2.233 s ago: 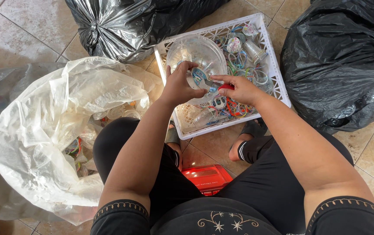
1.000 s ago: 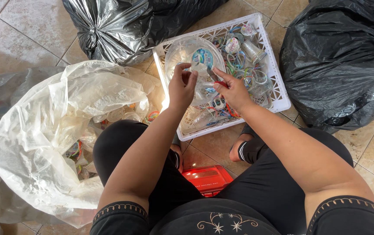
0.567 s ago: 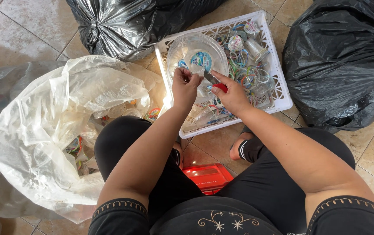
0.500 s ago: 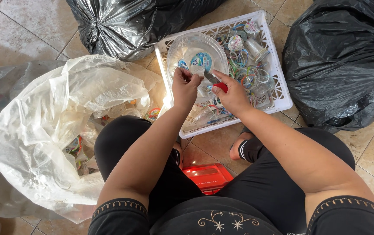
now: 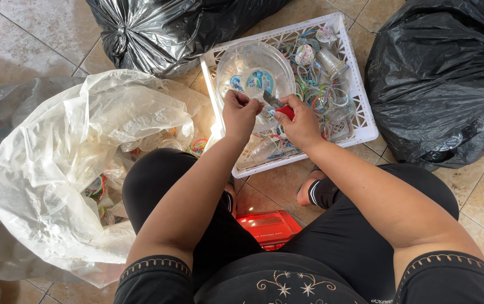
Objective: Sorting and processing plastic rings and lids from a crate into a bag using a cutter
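**Blade close to the holding fingers**

The left hand (image 5: pixel 241 112) pinches the rim of a clear plastic container (image 5: pixel 256 73), fingers clamped on its near edge, holding it over the white crate (image 5: pixel 360 112) that sits on the tiled floor (image 5: pixel 39 28). The right hand (image 5: pixel 301 121) is closed around a red-handled cutter (image 5: pixel 280 107), whose blade points toward the container and ends just beside the left thumb.

The main risk, as I judge it, is the blade slipping off the smooth, thin plastic and running into the left fingers, since the two hands work nearly touching. The container is light and flexible, so a firm push could buckle it or twist it out of the pinch, dropping it among the rings and small bottles in the crate. The translucent bag (image 5: pixel 62 163) lies open by the left knee, and the red box (image 5: pixel 269 228) lies between the legs, both well clear of the blade.
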